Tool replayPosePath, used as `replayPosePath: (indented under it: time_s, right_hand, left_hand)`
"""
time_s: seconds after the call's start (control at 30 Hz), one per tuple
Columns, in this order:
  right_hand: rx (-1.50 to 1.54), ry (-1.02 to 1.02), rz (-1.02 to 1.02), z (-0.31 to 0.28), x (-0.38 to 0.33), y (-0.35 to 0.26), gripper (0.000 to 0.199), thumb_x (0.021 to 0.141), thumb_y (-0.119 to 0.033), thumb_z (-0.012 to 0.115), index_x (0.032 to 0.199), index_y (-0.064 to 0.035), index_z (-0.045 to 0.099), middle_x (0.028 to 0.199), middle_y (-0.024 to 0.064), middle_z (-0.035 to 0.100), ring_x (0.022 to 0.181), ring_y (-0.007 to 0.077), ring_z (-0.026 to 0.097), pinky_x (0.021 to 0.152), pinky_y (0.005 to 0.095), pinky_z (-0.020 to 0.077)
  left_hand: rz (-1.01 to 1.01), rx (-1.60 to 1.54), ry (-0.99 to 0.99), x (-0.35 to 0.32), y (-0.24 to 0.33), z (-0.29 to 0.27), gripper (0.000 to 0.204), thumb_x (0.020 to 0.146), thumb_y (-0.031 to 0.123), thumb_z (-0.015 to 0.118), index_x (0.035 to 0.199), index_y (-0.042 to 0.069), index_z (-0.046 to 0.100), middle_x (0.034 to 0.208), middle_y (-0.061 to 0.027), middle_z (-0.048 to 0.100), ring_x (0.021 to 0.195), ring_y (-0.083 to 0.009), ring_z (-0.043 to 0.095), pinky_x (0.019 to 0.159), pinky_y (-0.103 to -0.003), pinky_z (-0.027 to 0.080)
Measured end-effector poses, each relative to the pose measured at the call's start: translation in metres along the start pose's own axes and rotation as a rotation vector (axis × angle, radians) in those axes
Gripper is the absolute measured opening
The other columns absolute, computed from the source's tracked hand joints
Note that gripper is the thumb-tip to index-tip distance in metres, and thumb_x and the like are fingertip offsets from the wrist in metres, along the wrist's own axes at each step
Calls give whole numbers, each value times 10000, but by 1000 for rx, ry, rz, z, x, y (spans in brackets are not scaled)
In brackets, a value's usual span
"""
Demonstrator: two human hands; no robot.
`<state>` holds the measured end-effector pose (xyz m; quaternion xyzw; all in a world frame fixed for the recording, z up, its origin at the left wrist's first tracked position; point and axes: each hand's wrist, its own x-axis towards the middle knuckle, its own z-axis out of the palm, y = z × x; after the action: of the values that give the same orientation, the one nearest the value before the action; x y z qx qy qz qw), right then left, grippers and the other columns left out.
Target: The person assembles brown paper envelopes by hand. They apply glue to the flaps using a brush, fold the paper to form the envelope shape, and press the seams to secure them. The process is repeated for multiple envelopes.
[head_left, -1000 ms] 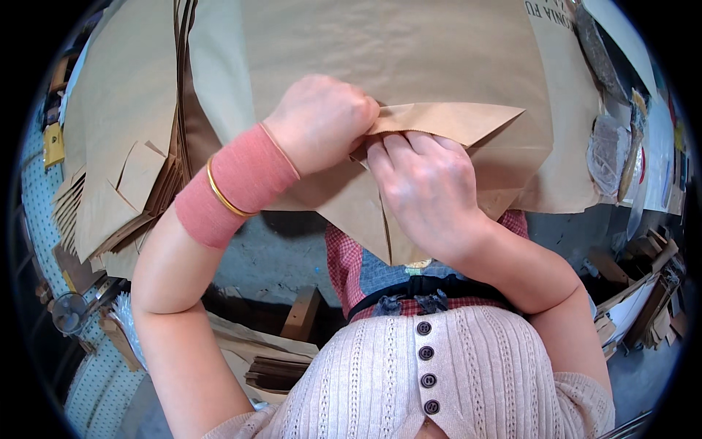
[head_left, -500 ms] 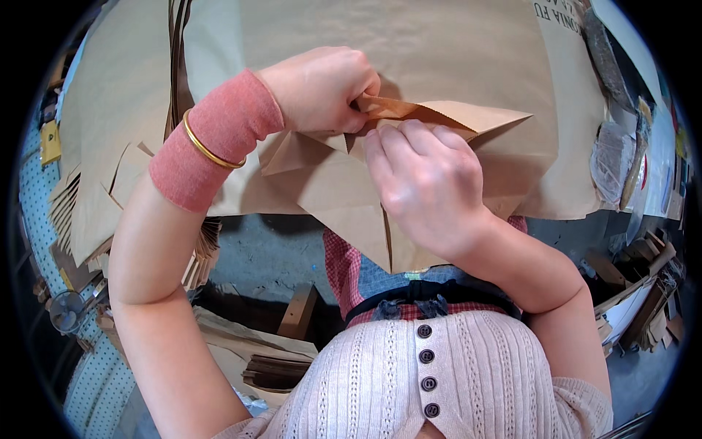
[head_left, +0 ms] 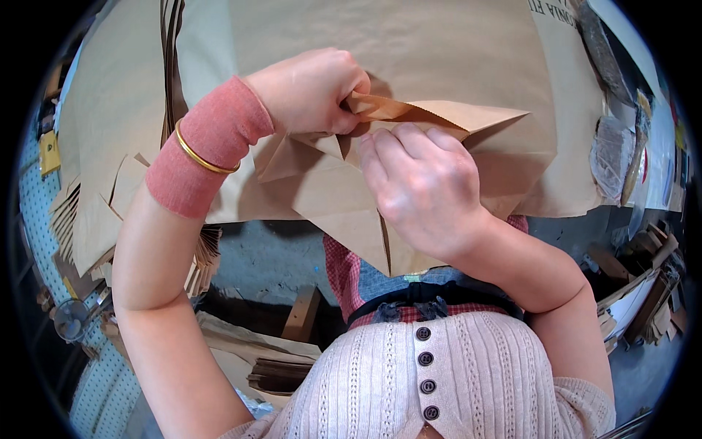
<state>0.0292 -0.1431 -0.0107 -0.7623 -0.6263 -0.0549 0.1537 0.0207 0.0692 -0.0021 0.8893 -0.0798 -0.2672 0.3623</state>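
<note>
Brown kraft paper bag (head_left: 409, 175), half folded and creased into flaps, is sitting dead centre of the view, held up over a big flat sheet of the same brown paper (head_left: 409, 51) that is spreading out toward twelve o'clock. Left hand (head_left: 311, 91) is coming in from ten o'clock, fingers curled tight and pinching the bag's serrated top edge, knuckles bunched right at the fold. A pink knitted wristband (head_left: 201, 146) and a thin gold bangle (head_left: 201, 150) are riding on that wrist. Right hand (head_left: 420, 186) is sitting just at four o'clock of the left one, palm down, fingertips (head_left: 380, 143) pressing onto the bag's folded flap and touching the paper beside the left thumb; it is bearing down rather than closing round anything. At nine o'clock a stack of cut brown paper pieces (head_left: 88, 219) is fanning out along the edge. At six o'clock the person's cream ribbed cardigan with dark buttons (head_left: 439, 373) is filling the lower frame. Over at three o'clock, clear plastic packets (head_left: 610, 154) are lying beside the sheet.
</note>
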Motion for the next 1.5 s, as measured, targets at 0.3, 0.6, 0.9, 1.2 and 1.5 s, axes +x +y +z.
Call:
replayPosePath:
  time_s: [0.3, 0.6, 0.9, 1.2, 1.5]
  right_hand:
    - [15, 14, 13, 0, -1, -1, 282, 639, -118, 625, 888, 10, 663, 799, 65, 606, 782, 191, 616, 634, 300, 473]
    - [14, 20, 12, 0, 0, -1, 261, 669, -106, 634, 901, 8, 670, 805, 62, 617, 798, 192, 626, 682, 293, 500]
    - [14, 11, 25, 0, -1, -1, 265, 663, -111, 632, 898, 5, 667, 805, 62, 617, 792, 192, 621, 667, 299, 490]
    - [-10, 24, -7, 0, 1, 0, 266, 651, -113, 625, 890, -2, 662, 787, 57, 598, 776, 187, 610, 648, 297, 478]
    - [4, 35, 13, -1, 0, 1, 268, 655, -116, 627, 897, -8, 664, 794, 56, 610, 785, 187, 617, 666, 300, 490]
  left_hand:
    - [71, 375, 59, -5, 11, 6, 140, 717, 126, 685, 703, 0, 626, 672, -193, 586, 598, -379, 553, 552, -414, 458]
    - [-24, 97, 24, -4, -2, 3, 78, 734, 55, 656, 720, -7, 610, 657, -176, 585, 547, -310, 533, 530, -361, 452]
    - [39, 306, 44, -4, 9, 3, 110, 709, 100, 676, 676, 7, 628, 650, -187, 592, 578, -362, 556, 548, -406, 465]
    - [48, 312, 101, -6, 3, 7, 125, 700, 120, 675, 647, 23, 617, 635, -183, 578, 584, -380, 547, 545, -424, 457]
    - [68, 385, 61, -4, 9, 3, 144, 734, 137, 668, 653, 29, 619, 658, -166, 596, 618, -370, 574, 568, -424, 476]
